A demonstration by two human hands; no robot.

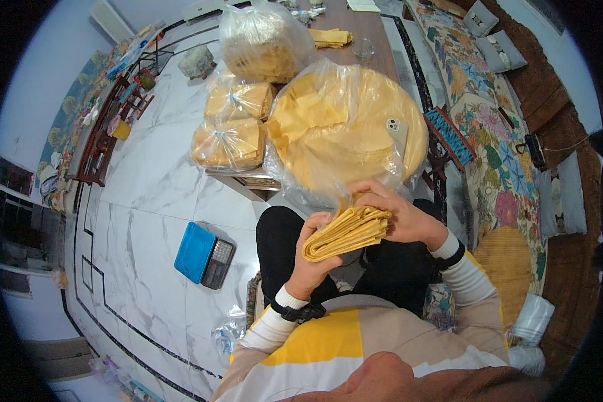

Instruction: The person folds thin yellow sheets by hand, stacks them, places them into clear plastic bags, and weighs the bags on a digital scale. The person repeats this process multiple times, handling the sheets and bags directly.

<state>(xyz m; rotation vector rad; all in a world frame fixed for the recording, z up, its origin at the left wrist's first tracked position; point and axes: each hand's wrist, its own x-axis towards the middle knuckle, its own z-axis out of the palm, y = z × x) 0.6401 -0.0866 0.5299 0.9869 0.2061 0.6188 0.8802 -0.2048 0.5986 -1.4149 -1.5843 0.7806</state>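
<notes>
Above my lap I hold a thick folded stack of thin yellow sheets (348, 234), its layered edges turned up toward me. My left hand (306, 258) grips its left end, thumb on the near side. On the far right side, my right hand (396, 213) closes round the other end. Just beyond my hands lies a wide round pile of the same sheets (321, 161), partly covered by clear plastic. A phone (396, 142) rests on the pile's right part.
Left of the pile sit two clear bags of folded sheets (229, 146) (240, 100), with a larger full bag (264, 43) behind. More folded sheets (331, 38) lie on the table (362, 19). A blue-topped scale (195, 251) is on the floor. A flowered sofa (499, 154) runs along the right.
</notes>
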